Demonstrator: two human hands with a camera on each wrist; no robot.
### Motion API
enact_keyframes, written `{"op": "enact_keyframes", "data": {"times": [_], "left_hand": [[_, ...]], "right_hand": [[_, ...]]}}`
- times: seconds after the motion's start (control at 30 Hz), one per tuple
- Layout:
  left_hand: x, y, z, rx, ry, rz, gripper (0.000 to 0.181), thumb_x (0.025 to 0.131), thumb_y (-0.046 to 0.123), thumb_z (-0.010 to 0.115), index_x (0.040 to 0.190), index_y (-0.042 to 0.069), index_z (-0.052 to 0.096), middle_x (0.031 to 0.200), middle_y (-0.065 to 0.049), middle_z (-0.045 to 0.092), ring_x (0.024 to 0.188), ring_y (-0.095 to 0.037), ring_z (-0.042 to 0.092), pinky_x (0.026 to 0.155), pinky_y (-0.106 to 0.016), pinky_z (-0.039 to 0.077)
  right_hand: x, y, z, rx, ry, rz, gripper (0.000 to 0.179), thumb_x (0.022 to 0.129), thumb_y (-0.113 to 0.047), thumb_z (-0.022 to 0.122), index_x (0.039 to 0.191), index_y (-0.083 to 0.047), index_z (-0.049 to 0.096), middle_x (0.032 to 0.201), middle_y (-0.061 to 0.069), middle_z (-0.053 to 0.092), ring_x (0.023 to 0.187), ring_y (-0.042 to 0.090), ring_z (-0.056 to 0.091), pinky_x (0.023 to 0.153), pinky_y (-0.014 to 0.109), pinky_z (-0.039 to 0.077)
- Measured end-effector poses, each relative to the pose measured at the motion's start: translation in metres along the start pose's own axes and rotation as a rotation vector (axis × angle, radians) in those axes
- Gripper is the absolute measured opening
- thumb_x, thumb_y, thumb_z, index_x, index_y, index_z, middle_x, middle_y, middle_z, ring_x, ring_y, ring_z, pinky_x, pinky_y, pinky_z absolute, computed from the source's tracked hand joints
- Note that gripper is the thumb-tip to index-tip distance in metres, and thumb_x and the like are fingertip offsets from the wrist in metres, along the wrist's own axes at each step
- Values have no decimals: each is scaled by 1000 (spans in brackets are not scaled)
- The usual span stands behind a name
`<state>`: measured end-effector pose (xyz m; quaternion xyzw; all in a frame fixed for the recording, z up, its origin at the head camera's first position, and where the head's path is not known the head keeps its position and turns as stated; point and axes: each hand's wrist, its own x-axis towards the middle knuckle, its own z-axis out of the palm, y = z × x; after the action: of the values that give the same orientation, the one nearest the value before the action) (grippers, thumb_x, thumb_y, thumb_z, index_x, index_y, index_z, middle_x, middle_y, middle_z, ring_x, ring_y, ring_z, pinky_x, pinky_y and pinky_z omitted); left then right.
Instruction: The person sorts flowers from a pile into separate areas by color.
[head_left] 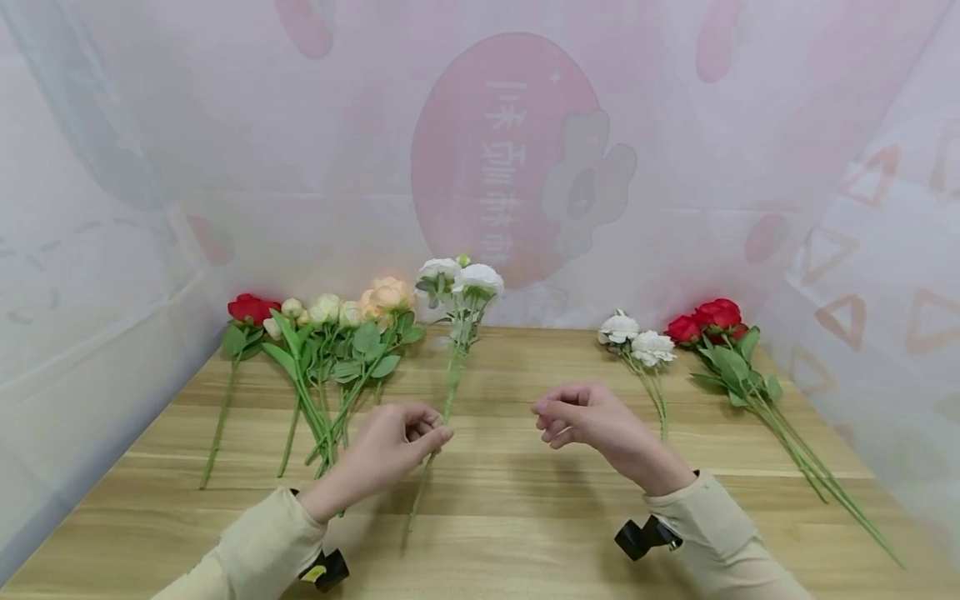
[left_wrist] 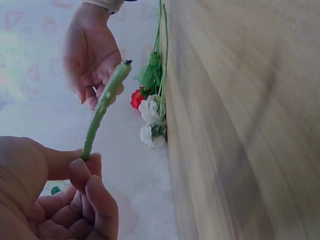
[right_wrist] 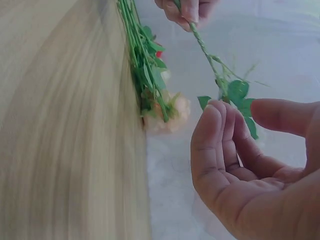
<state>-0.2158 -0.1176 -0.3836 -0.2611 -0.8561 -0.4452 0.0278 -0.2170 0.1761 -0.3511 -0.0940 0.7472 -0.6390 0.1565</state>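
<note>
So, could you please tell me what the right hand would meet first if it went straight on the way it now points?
The right hand would probably meet the green stem of the white flowers that the left hand pinches, though depth is unclear.

White flower (head_left: 454, 367): two full white blooms (head_left: 477, 279) in view, small yellow-green bud (head_left: 463, 260) above and between them. Long thin green stem, green leaves (right_wrist: 237, 90) and fine twigs just under the heads. Left hand (head_left: 382, 450) pinches the lower stem between thumb and fingers (left_wrist: 102, 200). Blooms up, far end; stem slants down to near and a bit left. Bottom tip (left_wrist: 128, 63) dark, free, clear of the worktop (head_left: 510, 517). Sits left of center, over the worktop.
</note>
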Motion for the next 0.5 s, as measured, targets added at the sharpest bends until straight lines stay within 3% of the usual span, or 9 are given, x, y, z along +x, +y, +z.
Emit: {"op": "enact_keyframes", "data": {"times": [0.27, 0.5], "left_hand": [[-4, 9, 8, -21, -5, 69, 11, 93, 21, 71, 86, 12, 70, 72, 10, 65, 60, -8, 60, 56, -27, 51], [-8, 17, 15, -65, -17, 134, 10, 93, 21, 71, 86, 13, 71, 72, 8, 67, 58, -6, 59, 53, -26, 51]], "right_hand": [[2, 8, 15, 29, 18, -4, 25, 95, -16, 66, 108, 6, 65, 95, 19, 65, 81, 24, 65, 79, 43, 54], [-1, 9, 30, 11, -38, -1, 31, 96, -21, 66, 112, 5, 66, 103, 21, 65, 91, 31, 64, 85, 49, 51]]}}
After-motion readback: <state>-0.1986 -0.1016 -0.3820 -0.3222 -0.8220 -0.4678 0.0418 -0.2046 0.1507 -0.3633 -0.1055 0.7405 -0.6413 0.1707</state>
